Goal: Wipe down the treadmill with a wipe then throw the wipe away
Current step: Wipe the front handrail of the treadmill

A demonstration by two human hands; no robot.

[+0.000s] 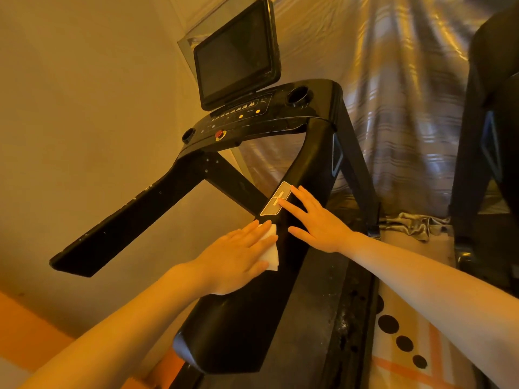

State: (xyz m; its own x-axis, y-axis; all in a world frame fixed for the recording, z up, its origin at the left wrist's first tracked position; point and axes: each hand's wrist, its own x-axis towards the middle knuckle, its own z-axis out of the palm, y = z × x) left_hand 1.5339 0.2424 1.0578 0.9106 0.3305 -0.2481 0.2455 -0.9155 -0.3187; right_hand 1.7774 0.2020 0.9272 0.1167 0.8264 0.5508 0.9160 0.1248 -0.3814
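Head view: left hand (238,255), fingers flat, presses thin white wipe (270,249) on glossy black treadmill handrail (252,313), just below silver sensor plate (276,199). Right hand (316,220) flat, fingers spread, beside plate. Wipe likely limp, light; pinch loose corner.

black treadmill handrail (247,318), white wipe (271,249) on it

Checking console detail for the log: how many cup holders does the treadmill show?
2. One cup holder sits at the console's right end, beside the screen; the other at its left end, near the red stop button. None seems hidden.
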